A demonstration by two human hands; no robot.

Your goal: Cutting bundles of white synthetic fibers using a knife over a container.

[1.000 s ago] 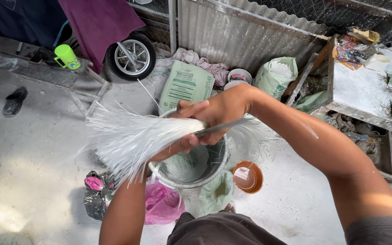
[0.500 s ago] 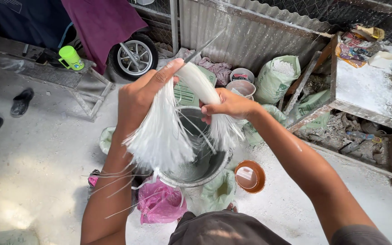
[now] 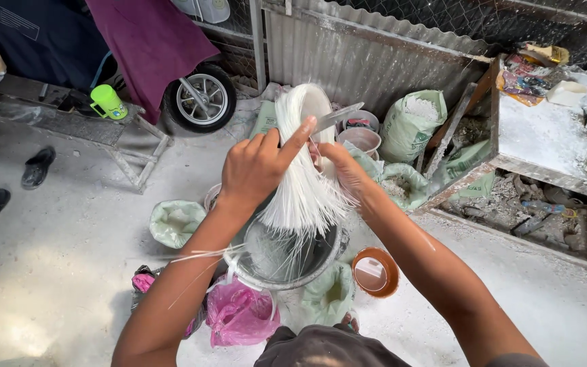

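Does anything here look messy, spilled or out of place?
A few white strands have strayed from the fibre bundle held in the left hand and right hand, hanging across the left forearm beside the bucket. White powder dusts the floor.

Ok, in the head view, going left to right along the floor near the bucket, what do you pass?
Black shoes → pale green open bag → pink plastic bag → grey bucket under the fibre bundle held by both hands → orange-rimmed bowl → dusty white bench.
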